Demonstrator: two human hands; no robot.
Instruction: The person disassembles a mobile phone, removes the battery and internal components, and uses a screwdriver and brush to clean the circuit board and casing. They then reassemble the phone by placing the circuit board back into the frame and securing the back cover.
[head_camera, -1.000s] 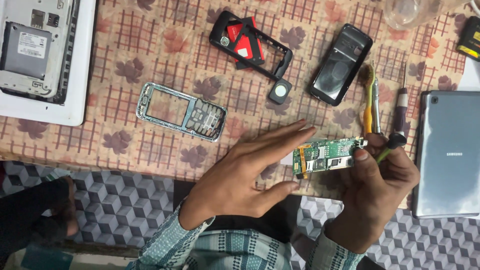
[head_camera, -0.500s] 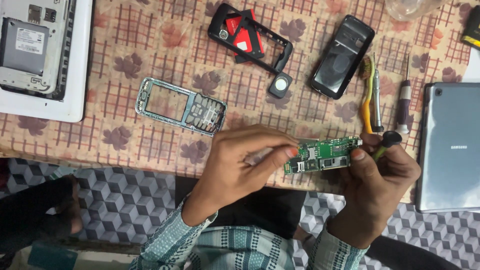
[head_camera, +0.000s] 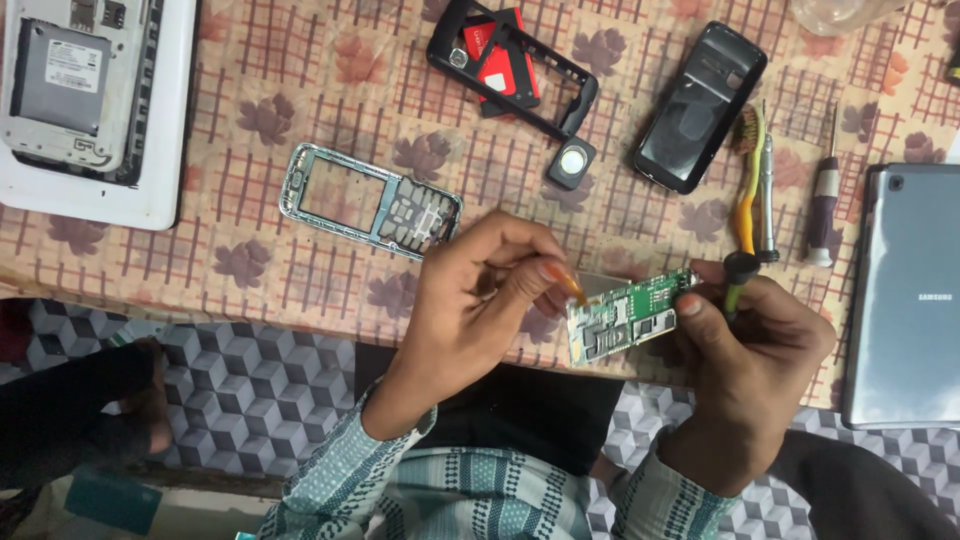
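Phone-repair table (home-like cloth): dismantled phones (head_camera: 700, 105), screwdriver (head_camera: 822, 205).

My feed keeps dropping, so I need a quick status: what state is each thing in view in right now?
Green circuit board: bare, out of its casing, held off the table by both hands.
Left hand: fingertips pinched at the board's left end.
Right hand: gripping the board's right end.
Keypad frame: empty, flat on the tablecloth.
Black phone frame: stripped, lying over a red piece.
Back cover: detached.
Tablet: face down.
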